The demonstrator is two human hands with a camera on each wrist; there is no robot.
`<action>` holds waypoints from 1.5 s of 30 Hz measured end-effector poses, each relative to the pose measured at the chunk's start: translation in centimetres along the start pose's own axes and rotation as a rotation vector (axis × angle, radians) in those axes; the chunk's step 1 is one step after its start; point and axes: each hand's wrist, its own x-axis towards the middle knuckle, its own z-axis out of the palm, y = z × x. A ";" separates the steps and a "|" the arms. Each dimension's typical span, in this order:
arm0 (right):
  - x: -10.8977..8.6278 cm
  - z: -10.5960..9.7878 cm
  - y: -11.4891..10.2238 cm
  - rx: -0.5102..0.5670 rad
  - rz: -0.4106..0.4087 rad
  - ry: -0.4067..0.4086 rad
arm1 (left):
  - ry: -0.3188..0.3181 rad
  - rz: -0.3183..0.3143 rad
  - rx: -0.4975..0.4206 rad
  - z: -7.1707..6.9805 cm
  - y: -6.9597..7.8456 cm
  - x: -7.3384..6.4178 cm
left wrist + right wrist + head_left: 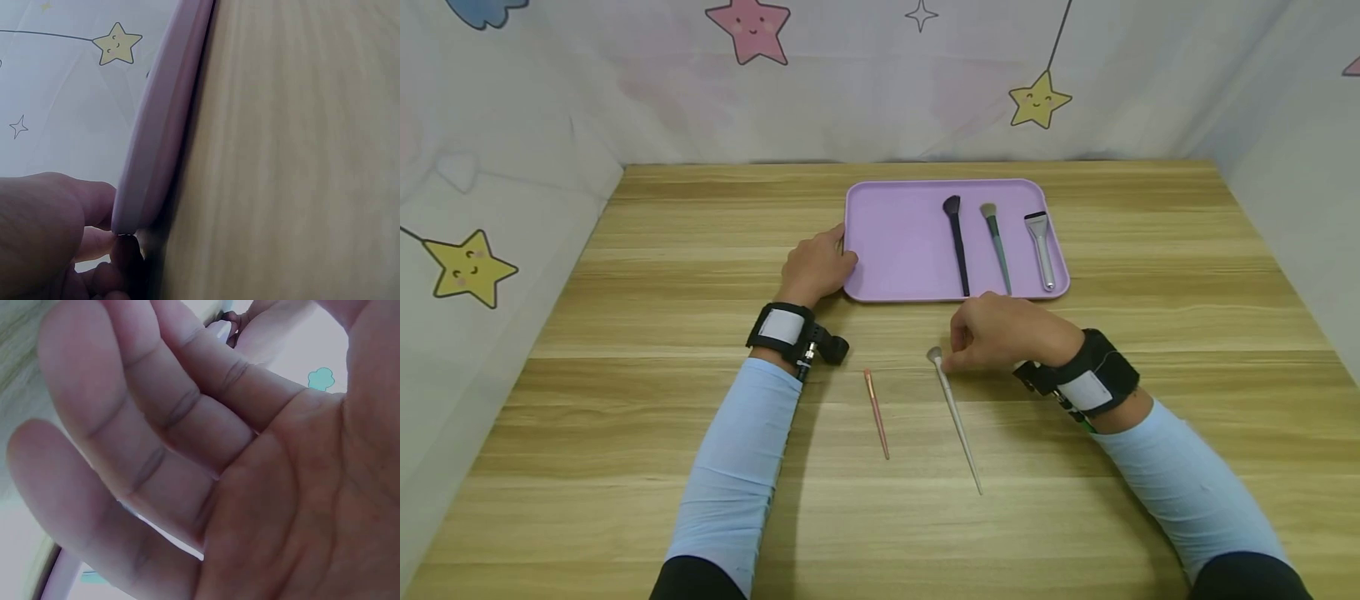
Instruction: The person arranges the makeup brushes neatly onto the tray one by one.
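My left hand grips the left edge of a lilac tray, thumb over the rim. In the left wrist view the fingers sit at the tray's corner. On the table, my right hand is beside a long white-handled makeup brush, thumb tip right at its upper end. The right wrist view shows its fingers loosely bent, with no brush visible between them. A short pink makeup brush lies to the left of the white one.
Across the right half of the tray lie a black makeup brush, a green-handled brush and a flat silver brush. The wooden table ends at white, star-printed cloth walls.
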 end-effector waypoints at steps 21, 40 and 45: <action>-0.1 0.7 -0.4 0.008 -0.029 -0.034 | 0.002 -0.004 0.002 0.0 0.1 0.0; 0.3 1.7 -0.8 -0.047 -0.058 -0.071 | -0.002 -0.005 0.001 0.0 0.3 -0.1; 0.4 1.8 -0.9 -0.051 -0.055 -0.094 | 0.002 -0.006 0.000 0.0 0.2 -0.3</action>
